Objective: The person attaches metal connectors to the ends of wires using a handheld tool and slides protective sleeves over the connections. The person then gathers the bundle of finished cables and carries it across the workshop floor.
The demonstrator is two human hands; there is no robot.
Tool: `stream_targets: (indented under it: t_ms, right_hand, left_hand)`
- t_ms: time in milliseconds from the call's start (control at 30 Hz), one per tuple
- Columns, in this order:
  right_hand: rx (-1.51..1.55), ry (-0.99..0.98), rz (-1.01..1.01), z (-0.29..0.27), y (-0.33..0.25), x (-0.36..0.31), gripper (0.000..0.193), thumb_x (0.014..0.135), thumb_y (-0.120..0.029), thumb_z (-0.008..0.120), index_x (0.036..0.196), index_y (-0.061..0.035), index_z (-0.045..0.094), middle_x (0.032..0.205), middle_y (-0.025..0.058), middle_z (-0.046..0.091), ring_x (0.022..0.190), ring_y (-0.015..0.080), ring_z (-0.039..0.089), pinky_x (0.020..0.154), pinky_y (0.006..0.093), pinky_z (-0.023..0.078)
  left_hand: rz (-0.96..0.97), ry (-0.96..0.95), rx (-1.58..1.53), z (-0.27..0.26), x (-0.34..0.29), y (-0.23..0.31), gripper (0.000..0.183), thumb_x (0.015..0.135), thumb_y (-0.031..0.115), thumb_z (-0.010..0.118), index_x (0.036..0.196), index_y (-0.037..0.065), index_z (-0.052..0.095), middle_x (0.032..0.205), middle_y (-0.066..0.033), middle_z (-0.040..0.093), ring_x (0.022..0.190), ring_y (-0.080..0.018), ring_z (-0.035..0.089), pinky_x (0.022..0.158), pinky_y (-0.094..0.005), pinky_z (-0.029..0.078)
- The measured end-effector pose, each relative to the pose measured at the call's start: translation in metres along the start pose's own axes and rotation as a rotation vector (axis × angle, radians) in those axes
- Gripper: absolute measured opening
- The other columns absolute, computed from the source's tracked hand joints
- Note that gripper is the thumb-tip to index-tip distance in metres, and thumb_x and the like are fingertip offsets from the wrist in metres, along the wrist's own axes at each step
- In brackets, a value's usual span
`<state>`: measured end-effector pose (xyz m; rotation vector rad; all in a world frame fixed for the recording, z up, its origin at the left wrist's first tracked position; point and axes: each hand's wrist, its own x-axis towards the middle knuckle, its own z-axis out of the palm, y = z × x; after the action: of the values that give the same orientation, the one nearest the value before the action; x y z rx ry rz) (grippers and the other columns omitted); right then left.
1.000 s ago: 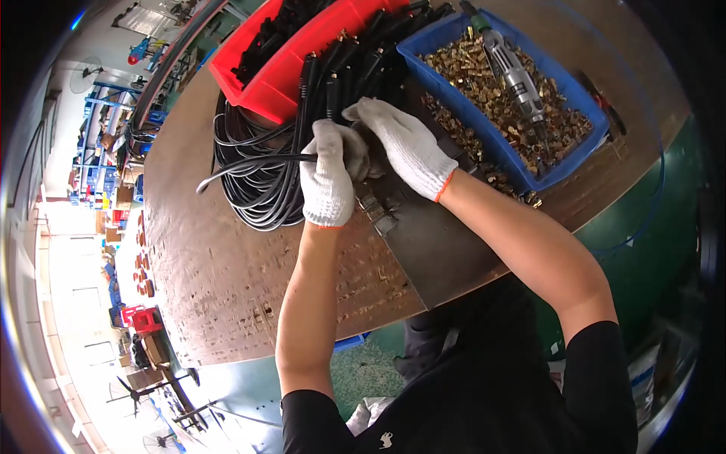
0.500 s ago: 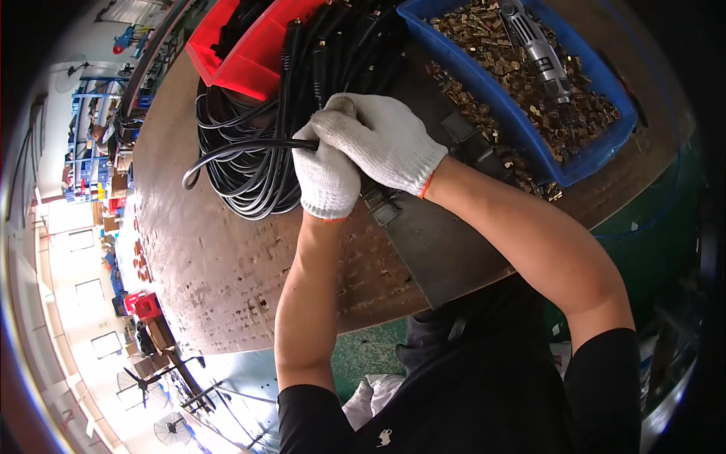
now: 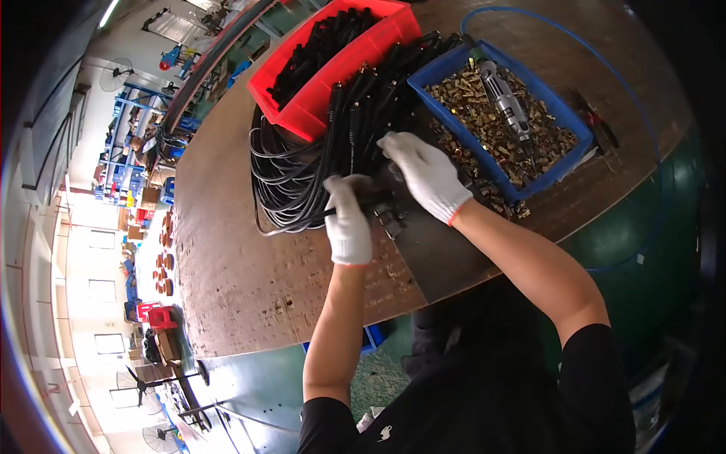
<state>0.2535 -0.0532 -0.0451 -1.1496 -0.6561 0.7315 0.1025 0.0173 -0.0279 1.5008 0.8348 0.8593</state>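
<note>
My left hand [image 3: 349, 224], in a white knitted glove, is closed around a black cable [image 3: 330, 213] near the coil of black cables [image 3: 283, 185]. To its right, my right hand [image 3: 429, 178], gloved the same way, reaches over the bench beside the black cable ends. Its fingers are stretched out and slightly blurred, with nothing plainly held. A pile of black cables with moulded plug ends [image 3: 355, 125] lies just beyond both hands. Small metal fittings [image 3: 389, 221] sit on a dark plate [image 3: 439, 261] between my forearms.
A red bin [image 3: 333, 83] of black parts stands at the far left. On the right, a blue tray [image 3: 495, 170] holds small brass-coloured terminals and a silver air tool [image 3: 505, 102]. Pliers [image 3: 597, 121] and a blue hose [image 3: 590, 47] lie farther right on the wooden bench [image 3: 234, 280].
My hands have come apart, the right one moving right. The cable loop that stuck out left of the hands has dropped toward the coil. The view has shifted, showing more of the red bin.
</note>
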Motion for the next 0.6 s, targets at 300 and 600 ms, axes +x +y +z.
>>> stream_targets:
  t_ms: [300,600]
  right_hand:
    - [-0.479,-0.447,-0.34,0.009,-0.053,-0.077,0.05,0.081,-0.019,0.089,0.126,-0.0118,0.069,0.102,0.0115,0.071,0.085,0.0282,0.072,0.074,0.0347,0.057]
    - [-0.603,-0.372,-0.651,0.042,-0.046,-0.082,0.037,0.077,-0.018,0.092,0.11,-0.0117,0.077,0.095,0.008,0.074,0.081,0.0297,0.073,0.072,0.0379,0.06]
  left_hand:
    - [-0.543,-0.088,-1.073,-0.003,-0.048,0.02,0.065,0.097,0.073,0.056,0.111,0.011,0.068,0.098,-0.0079,0.07,0.094,-0.0253,0.071,0.086,-0.0414,0.061]
    - [-0.547,-0.227,-1.343,-0.018,-0.055,-0.01,0.062,0.105,0.067,0.048,0.122,0.01,0.065,0.112,-0.011,0.072,0.102,-0.0267,0.07,0.09,-0.0419,0.059]
